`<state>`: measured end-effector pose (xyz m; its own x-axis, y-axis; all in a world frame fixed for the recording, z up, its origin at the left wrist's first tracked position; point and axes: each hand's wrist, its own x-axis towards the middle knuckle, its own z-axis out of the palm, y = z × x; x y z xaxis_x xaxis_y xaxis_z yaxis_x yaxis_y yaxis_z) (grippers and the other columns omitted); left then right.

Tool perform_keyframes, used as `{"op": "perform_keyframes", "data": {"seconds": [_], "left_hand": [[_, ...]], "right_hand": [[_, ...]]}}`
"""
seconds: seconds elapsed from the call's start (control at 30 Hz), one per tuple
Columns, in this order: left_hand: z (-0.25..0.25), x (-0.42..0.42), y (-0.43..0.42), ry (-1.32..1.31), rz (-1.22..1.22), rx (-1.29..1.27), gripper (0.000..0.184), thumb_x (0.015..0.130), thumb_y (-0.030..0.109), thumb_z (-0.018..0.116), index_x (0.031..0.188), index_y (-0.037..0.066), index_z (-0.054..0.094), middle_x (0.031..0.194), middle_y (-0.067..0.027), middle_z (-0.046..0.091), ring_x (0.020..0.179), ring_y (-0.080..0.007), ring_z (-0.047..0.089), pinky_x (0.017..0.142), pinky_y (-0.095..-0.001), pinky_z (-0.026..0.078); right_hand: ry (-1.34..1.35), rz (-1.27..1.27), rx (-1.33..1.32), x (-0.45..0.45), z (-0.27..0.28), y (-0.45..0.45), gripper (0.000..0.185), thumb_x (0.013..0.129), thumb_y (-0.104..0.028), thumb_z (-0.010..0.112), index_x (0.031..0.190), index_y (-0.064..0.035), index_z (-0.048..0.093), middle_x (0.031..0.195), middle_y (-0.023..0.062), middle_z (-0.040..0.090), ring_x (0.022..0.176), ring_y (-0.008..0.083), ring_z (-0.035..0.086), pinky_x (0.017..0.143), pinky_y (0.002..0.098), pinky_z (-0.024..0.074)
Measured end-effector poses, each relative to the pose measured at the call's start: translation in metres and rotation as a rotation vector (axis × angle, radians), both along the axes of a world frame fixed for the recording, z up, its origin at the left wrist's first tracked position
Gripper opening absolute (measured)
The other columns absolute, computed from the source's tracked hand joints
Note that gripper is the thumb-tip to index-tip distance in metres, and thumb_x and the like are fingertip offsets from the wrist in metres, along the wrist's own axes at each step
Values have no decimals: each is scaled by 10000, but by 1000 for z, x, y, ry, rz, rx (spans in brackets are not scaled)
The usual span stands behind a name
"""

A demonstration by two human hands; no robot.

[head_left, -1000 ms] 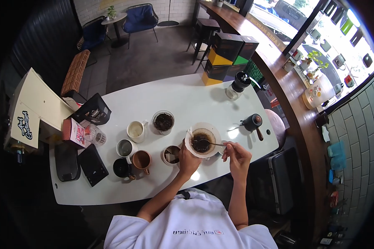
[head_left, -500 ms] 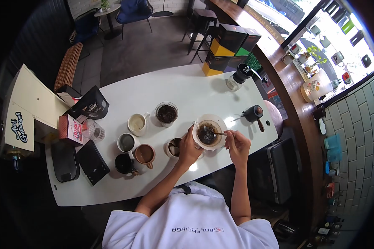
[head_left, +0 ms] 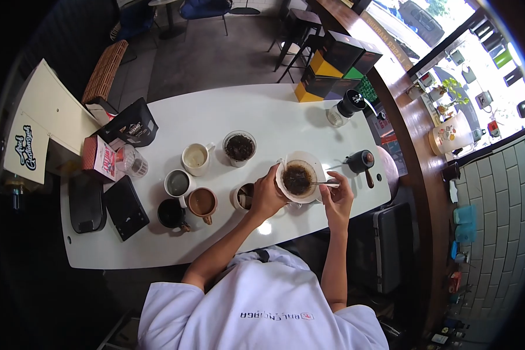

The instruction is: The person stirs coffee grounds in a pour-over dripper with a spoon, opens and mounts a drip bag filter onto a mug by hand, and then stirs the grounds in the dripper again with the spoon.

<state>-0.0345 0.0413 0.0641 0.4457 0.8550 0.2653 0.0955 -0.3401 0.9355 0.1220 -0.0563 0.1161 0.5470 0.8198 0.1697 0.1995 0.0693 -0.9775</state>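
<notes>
My left hand [head_left: 268,197] is closed around the near-left side of a white coffee dripper, which holds a paper filter [head_left: 312,168]. Dark wet coffee grounds [head_left: 297,178] fill the middle of the filter. Between the thumb and fingers of my right hand [head_left: 339,203] is a spoon [head_left: 325,184], its tip reaching into the grounds. What stands beneath the dripper is mostly hidden. Just left of my left hand sits a cup [head_left: 237,197], partly covered by the hand. A clear cup of dark grounds [head_left: 239,147] stands beyond it.
Several mugs, among them a brown one [head_left: 202,202] and a cream one [head_left: 196,157], cluster on the white table [head_left: 186,119]. A black scale [head_left: 126,207] lies further left. To the right stand a dark pot [head_left: 360,161] and a hand grinder [head_left: 345,108].
The spoon lies at a flatter angle and its silver handle shows more. My right hand has turned slightly. The camera view has shifted a little.
</notes>
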Motion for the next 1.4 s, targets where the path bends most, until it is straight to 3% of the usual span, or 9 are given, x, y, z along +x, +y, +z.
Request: {"op": "perform_keyframes", "data": {"seconds": [0.2, 0.37, 0.73, 1.13, 1.4], "left_hand": [[37, -5, 8, 63, -44, 80, 847, 593, 194, 894, 1300, -29, 484, 998, -185, 714, 928, -347, 704, 829, -416, 552], [81, -6, 12, 20, -88, 76, 838, 592, 218, 916, 1269, -67, 513, 961, -176, 729, 858, -304, 731, 821, -384, 560], [119, -7, 16, -46, -157, 59, 746, 576, 262, 952, 1133, -56, 571, 995, -159, 734, 870, -240, 743, 803, -340, 582], [127, -6, 17, -18, -159, 52, 764, 587, 228, 951, 1174, -60, 556, 1030, -156, 729, 910, -251, 736, 848, -344, 579], [64, -5, 17, -45, -191, -51, 784, 580, 185, 948, 1205, -65, 547, 1067, -164, 715, 995, -238, 709, 885, -342, 569]], "right_hand": [[-9, 42, 66, 2, 21, 2, 289, 913, -76, 705, 1169, 17, 609, 961, 15, 539, 799, 56, 555, 692, 183, 468], [-106, -9, 212, 5, 53, 10, 222, 967, -138, 644, 1121, 20, 623, 817, -25, 548, 555, 11, 471, 476, 171, 346], [-127, -33, 317, 9, 95, 9, 170, 954, -105, 652, 1061, 27, 648, 805, 4, 576, 533, 21, 506, 453, 172, 362], [-123, 7, 340, 14, 105, 11, 116, 937, -45, 656, 1017, 39, 649, 780, 8, 604, 523, 18, 488, 442, 175, 338], [-143, 31, 114, 12, 54, 9, 84, 919, -49, 682, 940, 32, 671, 785, -15, 628, 613, -3, 442, 527, 187, 353]]}}
